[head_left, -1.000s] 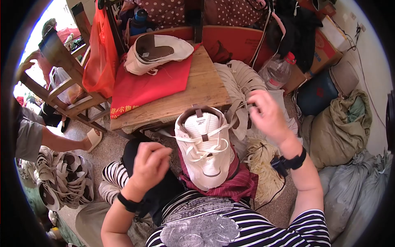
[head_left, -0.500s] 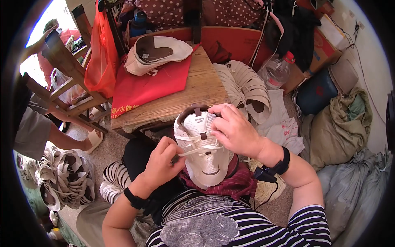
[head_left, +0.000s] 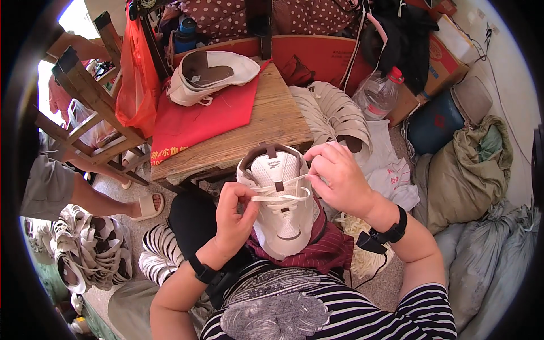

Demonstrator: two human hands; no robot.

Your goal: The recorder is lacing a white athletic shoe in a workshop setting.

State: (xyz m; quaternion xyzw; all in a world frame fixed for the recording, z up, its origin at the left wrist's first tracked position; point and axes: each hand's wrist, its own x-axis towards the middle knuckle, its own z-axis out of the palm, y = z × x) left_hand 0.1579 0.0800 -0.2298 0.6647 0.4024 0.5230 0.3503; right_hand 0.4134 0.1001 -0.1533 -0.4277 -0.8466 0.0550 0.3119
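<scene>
A cream-white shoe upper (head_left: 276,229) with brown trim lies on the maroon cloth (head_left: 334,247) over my lap, its toe toward me. White shoelace (head_left: 281,198) runs across its tongue. My left hand (head_left: 234,214), at the left side of the upper, pinches one strand of the lace between thumb and fingers. On the right side my right hand (head_left: 334,173) is closed on another strand, beside the collar. Between the two hands the lace crosses the upper, with a loop near the right eyelets. Another white shoe upper (head_left: 218,76) rests on the red cloth (head_left: 204,122).
A wooden table (head_left: 277,113) stands just ahead. Stacked shoe uppers (head_left: 93,246) lie at the left, more uppers (head_left: 334,110) beyond the table's right side. A plastic bottle (head_left: 379,93), sacks (head_left: 470,170) and a bundle of laces (head_left: 365,249) sit at the right. Another person's leg (head_left: 102,195) is at the left.
My left hand has moved up and inward along the lace. My right hand has drawn right, away from the collar, with a strand stretching after it. The other person's foot has shifted right.
</scene>
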